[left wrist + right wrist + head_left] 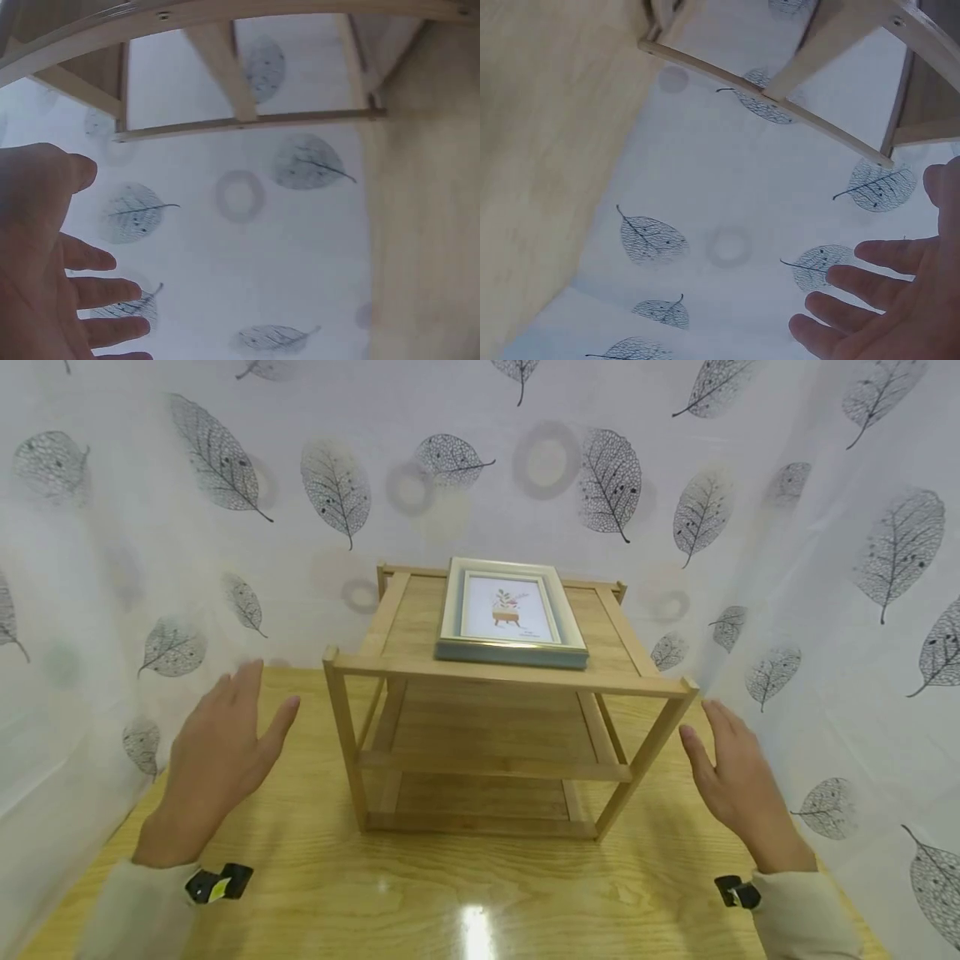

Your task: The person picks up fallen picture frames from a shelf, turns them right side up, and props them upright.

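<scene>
A three-tier wooden shelf (pixel 495 766) stands upright in the middle of the head view. On its top board lies a picture frame (pixel 573 618) with a pale rim, showing a drawing of a plant in a pot. My left hand (pixel 225 735) is held to the left of the shelf, apart from it, fingers extended and thumb spread. To the right, my right hand (pixel 738 777) is near the front right post, thumb toward it, with nothing in its grasp. Both wrist views show loose, spread fingers beside the shelf's side bars (pixel 300 116).
The shelf stands on a glossy wood-grain tabletop (pixel 450 893). White curtains (pixel 480 518) printed with grey leaves hang behind and on both sides. A dark band with a small device (pixel 217 885) sits at each wrist.
</scene>
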Demonstrator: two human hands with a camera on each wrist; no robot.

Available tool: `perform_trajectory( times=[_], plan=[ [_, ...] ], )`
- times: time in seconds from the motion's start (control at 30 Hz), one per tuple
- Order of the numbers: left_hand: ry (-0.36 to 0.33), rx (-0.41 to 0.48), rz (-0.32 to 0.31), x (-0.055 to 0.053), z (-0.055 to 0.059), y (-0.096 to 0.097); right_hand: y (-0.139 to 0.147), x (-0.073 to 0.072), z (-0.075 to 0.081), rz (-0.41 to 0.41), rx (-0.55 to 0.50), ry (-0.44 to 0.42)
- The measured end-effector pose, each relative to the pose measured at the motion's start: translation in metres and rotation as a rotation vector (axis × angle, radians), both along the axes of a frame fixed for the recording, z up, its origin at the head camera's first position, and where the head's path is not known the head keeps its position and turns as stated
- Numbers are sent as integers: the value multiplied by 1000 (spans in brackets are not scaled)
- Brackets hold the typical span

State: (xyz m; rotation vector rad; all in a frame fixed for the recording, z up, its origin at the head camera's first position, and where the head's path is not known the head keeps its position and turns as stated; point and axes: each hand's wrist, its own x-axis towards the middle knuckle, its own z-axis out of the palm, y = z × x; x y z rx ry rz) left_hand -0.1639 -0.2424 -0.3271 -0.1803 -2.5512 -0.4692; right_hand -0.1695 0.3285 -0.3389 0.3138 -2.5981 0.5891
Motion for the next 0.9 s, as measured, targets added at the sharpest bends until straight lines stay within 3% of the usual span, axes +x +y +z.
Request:
perform_trajectory(
  times=[0.2, 0.3, 0.67, 0.9],
  plan=[
    [-114, 106, 15, -5, 35, 9, 0, -8, 34, -36, -67, 23],
    [-123, 143, 19, -8, 50, 16, -4, -10, 51, -57, -107, 56],
    [36, 222, 9, -16, 94, 47, -34, -21, 97, -94, -204, 195],
    [28, 204, -21, -17, 118, 71, -60, -24, 124, -77, -237, 214]
  ],
)
